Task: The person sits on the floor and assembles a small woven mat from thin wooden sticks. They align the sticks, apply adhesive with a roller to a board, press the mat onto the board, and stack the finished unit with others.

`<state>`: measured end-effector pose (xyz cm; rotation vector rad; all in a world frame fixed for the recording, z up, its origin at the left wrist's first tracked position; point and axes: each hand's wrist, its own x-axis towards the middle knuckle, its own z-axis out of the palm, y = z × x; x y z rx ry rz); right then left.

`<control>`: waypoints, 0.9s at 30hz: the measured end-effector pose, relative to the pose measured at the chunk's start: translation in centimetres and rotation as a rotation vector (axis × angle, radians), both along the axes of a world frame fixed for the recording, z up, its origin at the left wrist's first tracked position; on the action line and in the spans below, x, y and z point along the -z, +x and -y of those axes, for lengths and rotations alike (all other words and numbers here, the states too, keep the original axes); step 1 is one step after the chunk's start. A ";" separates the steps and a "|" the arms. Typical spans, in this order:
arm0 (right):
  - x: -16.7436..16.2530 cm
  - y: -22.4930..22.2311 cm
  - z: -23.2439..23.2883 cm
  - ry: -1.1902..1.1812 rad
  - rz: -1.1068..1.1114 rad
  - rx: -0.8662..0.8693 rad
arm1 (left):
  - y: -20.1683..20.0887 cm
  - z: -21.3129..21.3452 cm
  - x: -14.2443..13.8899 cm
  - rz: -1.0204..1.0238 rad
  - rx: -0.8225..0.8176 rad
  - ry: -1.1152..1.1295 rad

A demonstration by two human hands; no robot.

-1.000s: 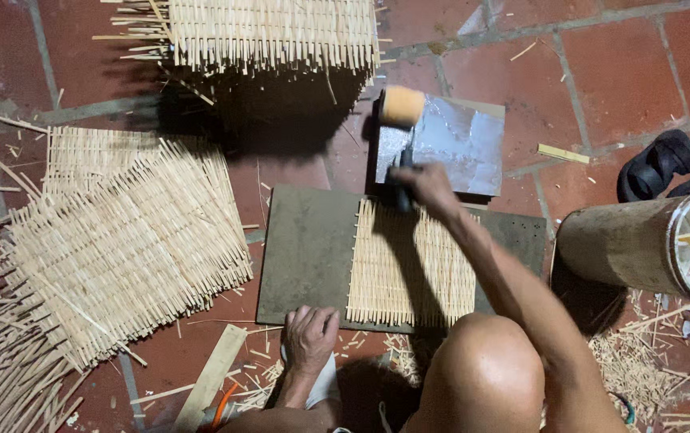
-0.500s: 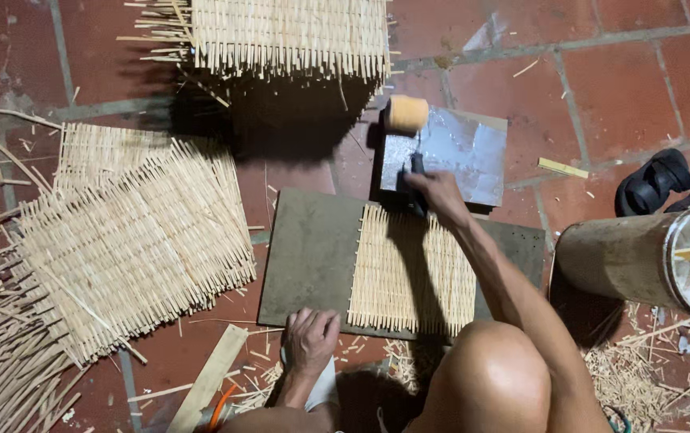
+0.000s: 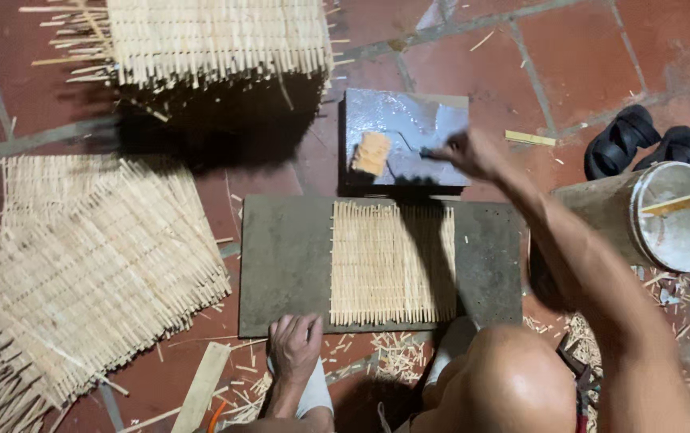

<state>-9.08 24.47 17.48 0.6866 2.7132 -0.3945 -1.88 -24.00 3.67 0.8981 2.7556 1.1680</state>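
Woven bamboo mat [image 3: 393, 263] matt, rough; grey board [image 3: 285, 265] dull; metal tray [image 3: 417, 128] glossy

The roller [image 3: 371, 153] is down on the tray [image 3: 433, 120] now, no longer resting at its top-left corner. The right hand [image 3: 465, 152] has shifted from the tray's near-left edge across to its right side, gripping the handle.
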 end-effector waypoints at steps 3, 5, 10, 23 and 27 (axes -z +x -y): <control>-2.8 -6.3 -2.4 -0.004 -0.038 -0.125 | 0.2 0.0 0.4 -0.013 -0.010 -0.014; -3.5 -9.9 -3.1 -0.080 -0.030 -0.114 | 0.5 0.0 0.8 0.041 -0.004 -0.080; -4.8 -12.0 -9.0 -0.068 0.097 -0.048 | 1.0 0.0 2.4 0.185 -0.048 -0.282; -6.0 3.1 -22.7 0.006 0.139 0.252 | 2.3 0.4 5.9 0.065 -0.100 -0.202; -2.5 3.2 -18.9 -0.247 -0.115 0.346 | 2.4 0.0 5.0 0.033 -0.095 -0.190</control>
